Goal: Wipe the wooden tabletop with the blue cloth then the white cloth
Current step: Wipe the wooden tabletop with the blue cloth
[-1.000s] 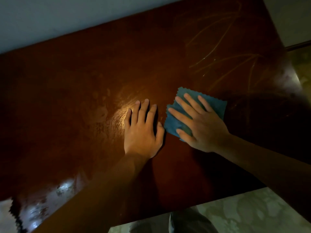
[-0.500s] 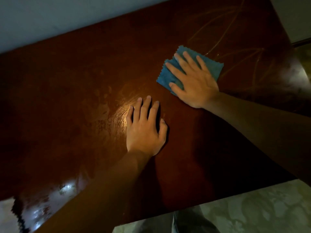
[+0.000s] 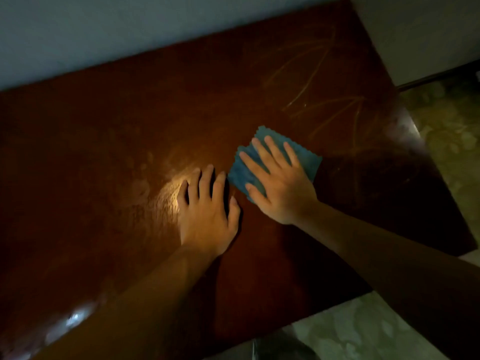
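Observation:
A dark reddish wooden tabletop (image 3: 104, 152) fills most of the view. The folded blue cloth (image 3: 307, 158) with zigzag edges lies flat on it, right of centre. My right hand (image 3: 280, 185) presses down on the cloth with fingers spread, covering much of it. My left hand (image 3: 207, 214) rests flat on the bare wood just left of the cloth, fingers slightly apart, holding nothing. No white cloth is in view.
Pale scratch-like streaks (image 3: 311, 81) mark the far right part of the tabletop. A light wall (image 3: 130, 29) runs along the far edge. Patterned floor (image 3: 350, 331) shows past the near right edge and at the right side.
My right hand slid the blue cloth away across the table, then pulled it back toward me, beside my left hand. The left hand stayed planted.

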The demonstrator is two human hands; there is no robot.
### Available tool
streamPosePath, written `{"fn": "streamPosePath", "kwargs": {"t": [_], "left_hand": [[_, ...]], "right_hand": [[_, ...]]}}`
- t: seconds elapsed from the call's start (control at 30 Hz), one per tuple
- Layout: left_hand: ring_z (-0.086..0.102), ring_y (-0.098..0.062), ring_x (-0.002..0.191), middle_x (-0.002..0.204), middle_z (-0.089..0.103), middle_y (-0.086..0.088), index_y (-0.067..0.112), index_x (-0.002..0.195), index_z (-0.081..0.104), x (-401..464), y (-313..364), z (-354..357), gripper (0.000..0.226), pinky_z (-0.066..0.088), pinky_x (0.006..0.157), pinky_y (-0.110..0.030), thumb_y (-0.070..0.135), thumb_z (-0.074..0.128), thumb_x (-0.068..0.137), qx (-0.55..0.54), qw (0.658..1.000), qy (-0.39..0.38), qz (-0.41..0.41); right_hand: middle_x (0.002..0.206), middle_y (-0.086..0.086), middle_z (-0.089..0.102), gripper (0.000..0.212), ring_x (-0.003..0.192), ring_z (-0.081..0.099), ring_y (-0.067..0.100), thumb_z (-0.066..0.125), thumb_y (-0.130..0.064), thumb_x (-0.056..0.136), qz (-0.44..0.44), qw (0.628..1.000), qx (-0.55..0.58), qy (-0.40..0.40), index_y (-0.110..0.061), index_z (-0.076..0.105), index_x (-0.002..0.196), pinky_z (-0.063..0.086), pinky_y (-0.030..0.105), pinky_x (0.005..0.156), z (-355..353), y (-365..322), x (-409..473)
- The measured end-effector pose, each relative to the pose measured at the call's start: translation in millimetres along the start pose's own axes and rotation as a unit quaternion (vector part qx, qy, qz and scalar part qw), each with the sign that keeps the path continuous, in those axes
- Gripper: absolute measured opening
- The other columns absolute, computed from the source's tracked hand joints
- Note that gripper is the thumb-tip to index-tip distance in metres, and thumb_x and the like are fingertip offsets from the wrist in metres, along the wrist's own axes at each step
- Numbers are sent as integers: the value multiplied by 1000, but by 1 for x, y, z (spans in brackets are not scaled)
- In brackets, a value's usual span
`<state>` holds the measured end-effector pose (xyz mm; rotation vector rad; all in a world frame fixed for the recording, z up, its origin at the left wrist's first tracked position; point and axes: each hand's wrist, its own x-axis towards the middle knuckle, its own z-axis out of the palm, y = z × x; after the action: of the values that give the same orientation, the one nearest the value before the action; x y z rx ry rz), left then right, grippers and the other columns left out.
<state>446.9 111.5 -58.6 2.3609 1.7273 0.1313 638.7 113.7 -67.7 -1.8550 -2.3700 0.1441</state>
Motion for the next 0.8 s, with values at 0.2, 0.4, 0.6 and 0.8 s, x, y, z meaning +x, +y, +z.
{"fn": "streamPosePath", "kwargs": {"t": [0.2,0.4,0.6,0.8], "left_hand": [[39,-27,136,147,45,-10,13,134,52,70,-2,-14,45,20,111,-46,37,33,101,-31,997,22,68],[8,-24,152,164,20,-6,16,153,30,122,-6,-6,56,6,120,-49,44,22,105,3,996,-23,92],[12,-25,152,162,24,-6,16,152,34,122,-7,-4,57,9,120,-49,43,20,104,-8,995,-12,95],[11,-25,152,163,23,-6,16,153,32,122,-9,-3,57,8,120,-49,43,17,104,-6,995,-16,95]], "right_hand": [[167,11,22,66,156,14,31,32,-53,99,-3,996,-39,-83,-23,33,157,12,56,124,0,2,8],[165,10,28,61,155,18,30,34,-51,100,-26,997,-19,-69,-22,41,153,18,57,123,-2,10,13],[166,8,24,61,156,14,28,31,-53,101,-18,996,-18,-80,-24,39,154,13,54,125,-2,20,25],[169,6,15,64,157,6,26,24,-56,101,3,995,-24,-97,-29,22,160,8,53,126,-3,40,58]]}}
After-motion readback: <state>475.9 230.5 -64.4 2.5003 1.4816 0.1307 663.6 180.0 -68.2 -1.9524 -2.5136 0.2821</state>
